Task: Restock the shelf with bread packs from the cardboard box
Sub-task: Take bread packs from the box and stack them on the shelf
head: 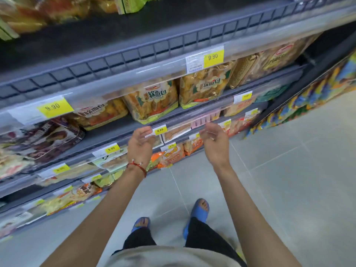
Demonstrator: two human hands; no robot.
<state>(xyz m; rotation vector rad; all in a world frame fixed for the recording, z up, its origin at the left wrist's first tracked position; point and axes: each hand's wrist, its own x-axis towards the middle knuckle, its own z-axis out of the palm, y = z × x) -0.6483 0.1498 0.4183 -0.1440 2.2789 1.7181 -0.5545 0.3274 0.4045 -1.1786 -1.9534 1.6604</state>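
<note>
Yellow-orange bread packs stand on the grey shelf (107, 130): one upright pack (152, 101) in the middle, a second (204, 89) to its right, a third (100, 112) lying lower to the left. My left hand (140, 141), with a red string at the wrist, is held out below that shelf's front edge, fingers apart and holding nothing. My right hand (213, 141) is level with it, also spread and holding nothing. Both hands hover in front of the lower shelves without touching any pack. No cardboard box is in view.
The upper shelf (134, 53) has a wire front rail and yellow price tags (212, 57). Dark purple packs (44, 137) lie at the left. Lower shelves hold more snack packs (171, 155). A colourful display (308, 97) stands at the right. Grey tiled floor (289, 180) lies beneath, with my blue sandals (200, 209).
</note>
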